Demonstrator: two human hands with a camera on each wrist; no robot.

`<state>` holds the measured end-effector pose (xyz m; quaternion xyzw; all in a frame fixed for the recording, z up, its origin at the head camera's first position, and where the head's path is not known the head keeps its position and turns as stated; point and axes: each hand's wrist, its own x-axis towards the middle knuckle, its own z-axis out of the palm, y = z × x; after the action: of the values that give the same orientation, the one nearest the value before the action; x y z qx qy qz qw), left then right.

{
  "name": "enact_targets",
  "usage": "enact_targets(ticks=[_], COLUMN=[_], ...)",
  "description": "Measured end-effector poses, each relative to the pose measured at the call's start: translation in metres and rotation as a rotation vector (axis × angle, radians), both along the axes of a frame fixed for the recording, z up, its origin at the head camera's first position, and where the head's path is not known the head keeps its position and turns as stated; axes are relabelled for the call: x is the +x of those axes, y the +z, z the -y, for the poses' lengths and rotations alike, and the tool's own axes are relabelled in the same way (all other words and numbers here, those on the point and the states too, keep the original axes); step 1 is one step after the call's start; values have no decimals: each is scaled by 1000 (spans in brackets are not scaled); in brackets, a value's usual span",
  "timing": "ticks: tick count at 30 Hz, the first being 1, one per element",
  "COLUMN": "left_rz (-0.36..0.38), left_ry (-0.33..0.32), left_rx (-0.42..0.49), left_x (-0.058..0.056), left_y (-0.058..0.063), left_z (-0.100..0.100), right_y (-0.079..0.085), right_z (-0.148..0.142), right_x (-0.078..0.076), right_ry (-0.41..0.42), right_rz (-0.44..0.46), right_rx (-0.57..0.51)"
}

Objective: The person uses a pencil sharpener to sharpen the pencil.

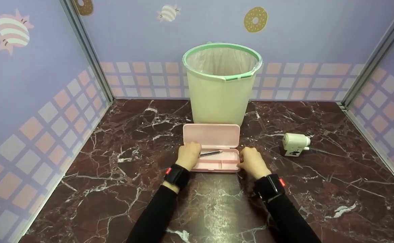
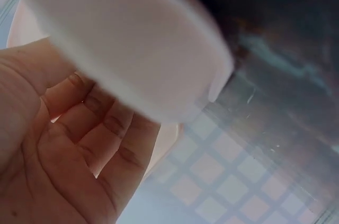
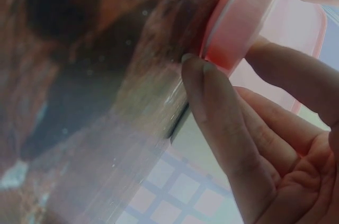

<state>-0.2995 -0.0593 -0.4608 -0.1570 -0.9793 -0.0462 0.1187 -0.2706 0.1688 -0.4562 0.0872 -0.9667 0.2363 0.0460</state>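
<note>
A pink pencil case [image 1: 230, 167] stands with its lid [image 1: 211, 135] raised at the back. In its long rear compartment lies a dark pencil [image 1: 211, 153], its left end close to the left fingers. My left hand [image 1: 189, 155] grips the left end of the case; the left wrist view has the fingers curled behind the pink wall. At the right end my right hand [image 1: 252, 162] holds the case, and in the right wrist view fingertips [image 3: 196, 75] press its outer wall with the thumb on the near side.
A pale green trash bin [image 1: 217, 98] with a clear liner stands right behind the case. To the right sits a small cream pencil sharpener [image 1: 294, 144]. Patterned panels [image 1: 143, 40] enclose the dark marbled tabletop [image 1: 116, 189] at the back and sides.
</note>
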Motion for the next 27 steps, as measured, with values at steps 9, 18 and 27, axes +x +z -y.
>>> enact_targets(ticks=[9, 18, 27], left_rz=[-75, -144, -81], left_ry=[-24, -74, -73], left_rx=[80, 131, 164], left_x=[8, 20, 22], left_y=[22, 43, 54], left_z=[3, 7, 5], right_y=[0, 1, 9], right_z=[0, 0, -23], right_x=[1, 2, -5], right_ry=[2, 9, 32], right_rz=[-3, 0, -53], right_rx=[-15, -23, -93])
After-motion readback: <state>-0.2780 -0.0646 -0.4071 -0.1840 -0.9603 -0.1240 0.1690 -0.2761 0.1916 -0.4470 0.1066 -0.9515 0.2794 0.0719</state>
